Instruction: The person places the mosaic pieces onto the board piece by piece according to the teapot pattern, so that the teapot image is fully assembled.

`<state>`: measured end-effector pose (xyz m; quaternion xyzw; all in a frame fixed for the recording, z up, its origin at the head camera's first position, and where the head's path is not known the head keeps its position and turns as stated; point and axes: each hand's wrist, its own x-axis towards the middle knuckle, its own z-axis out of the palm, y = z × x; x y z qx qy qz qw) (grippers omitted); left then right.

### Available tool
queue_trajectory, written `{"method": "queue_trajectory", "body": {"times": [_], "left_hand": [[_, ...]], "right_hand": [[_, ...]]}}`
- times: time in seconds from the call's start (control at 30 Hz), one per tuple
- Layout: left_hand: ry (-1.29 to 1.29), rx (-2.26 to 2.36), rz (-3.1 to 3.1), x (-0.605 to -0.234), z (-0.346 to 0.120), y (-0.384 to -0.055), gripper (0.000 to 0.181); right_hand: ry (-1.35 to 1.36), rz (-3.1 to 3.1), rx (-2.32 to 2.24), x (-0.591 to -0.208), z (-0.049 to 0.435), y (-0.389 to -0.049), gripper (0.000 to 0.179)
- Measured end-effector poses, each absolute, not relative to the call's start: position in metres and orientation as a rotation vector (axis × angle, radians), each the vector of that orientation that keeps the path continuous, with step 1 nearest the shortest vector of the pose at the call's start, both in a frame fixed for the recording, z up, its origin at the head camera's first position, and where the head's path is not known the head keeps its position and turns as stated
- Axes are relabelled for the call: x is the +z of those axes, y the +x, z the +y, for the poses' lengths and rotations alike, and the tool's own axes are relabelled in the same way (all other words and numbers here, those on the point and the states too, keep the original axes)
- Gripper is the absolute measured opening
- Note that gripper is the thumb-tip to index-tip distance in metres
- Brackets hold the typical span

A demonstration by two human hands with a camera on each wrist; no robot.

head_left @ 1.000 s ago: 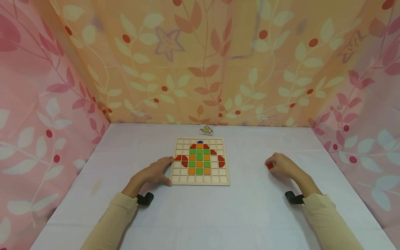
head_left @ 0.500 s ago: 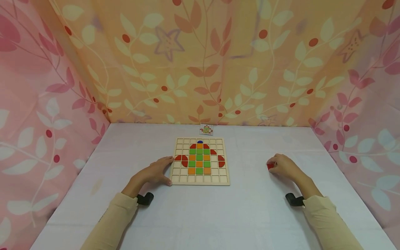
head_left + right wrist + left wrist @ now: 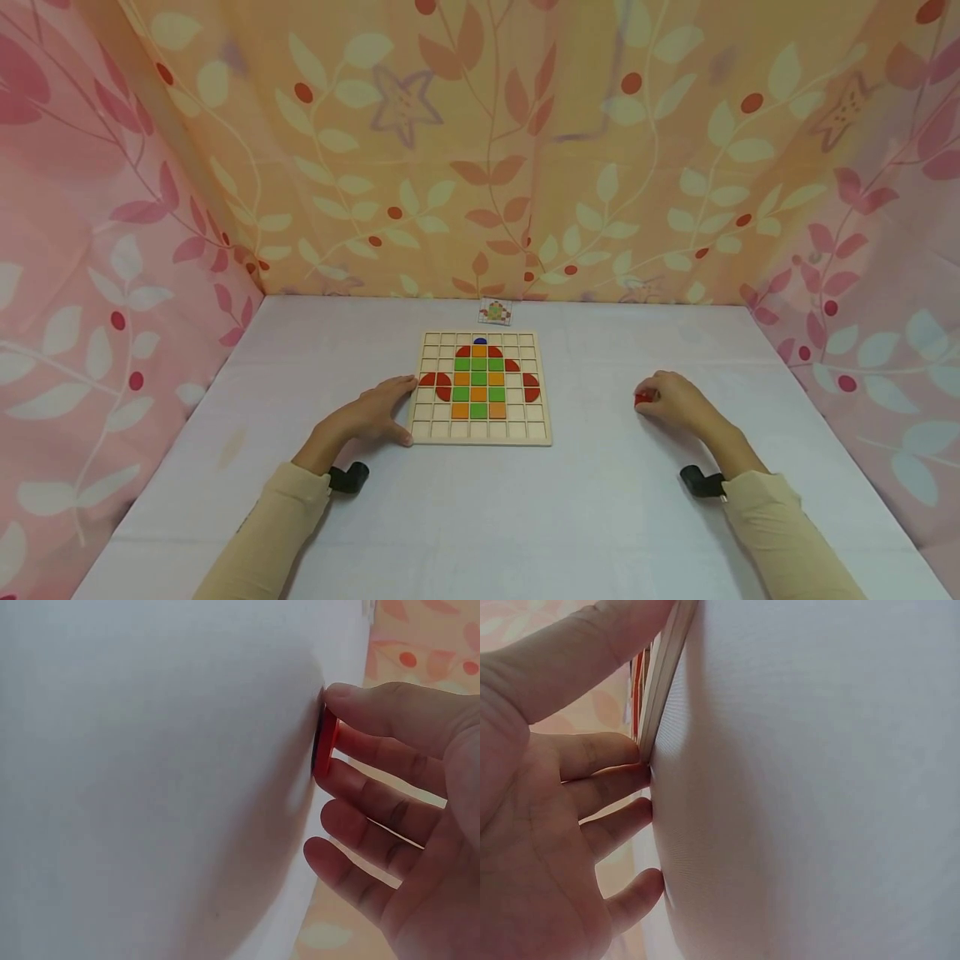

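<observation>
My right hand pinches a small red tile between thumb and fingers, low over the white tabletop to the right of the board. In the head view the fingers cover part of that tile. A wooden grid board lies in the middle of the table, with green, orange and red tiles and one blue piece set in its squares. At the board's left edge my left hand rests with fingers spread, thumb near the front corner and fingertips along the side. The left wrist view shows the board's edge against those fingers.
Behind the board lies a small picture card with a coloured grid pattern. Floral cloth hangs at the back and both sides of the white table. Black wrist cameras sit below both hands.
My right hand shifts slightly, and the red tile turns and tilts between its fingers. The left hand and the board stay where they were.
</observation>
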<state>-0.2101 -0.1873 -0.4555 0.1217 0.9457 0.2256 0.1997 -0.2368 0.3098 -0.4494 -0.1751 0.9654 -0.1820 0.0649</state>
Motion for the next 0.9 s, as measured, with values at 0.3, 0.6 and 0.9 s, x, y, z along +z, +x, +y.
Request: {"method": "queue_trajectory", "body": {"times": [0.3,0.6,0.9], "left_hand": [[0.348,0.652,2.651,-0.457,-0.189,-0.210,0.102],[0.332,0.650,2.640,-0.453,-0.187,-0.208,0.101],[0.336,0.639,2.644,-0.453,-0.187,-0.209,0.101]], "right_hand": [[-0.586,2.918,-0.549,-0.446,0.287,-0.243,0.020],[-0.683,2.930,-0.558,-0.442,0.260,-0.251,0.020],[-0.673,2.898,-0.570,-0.433,0.225,-0.255,0.022]]}}
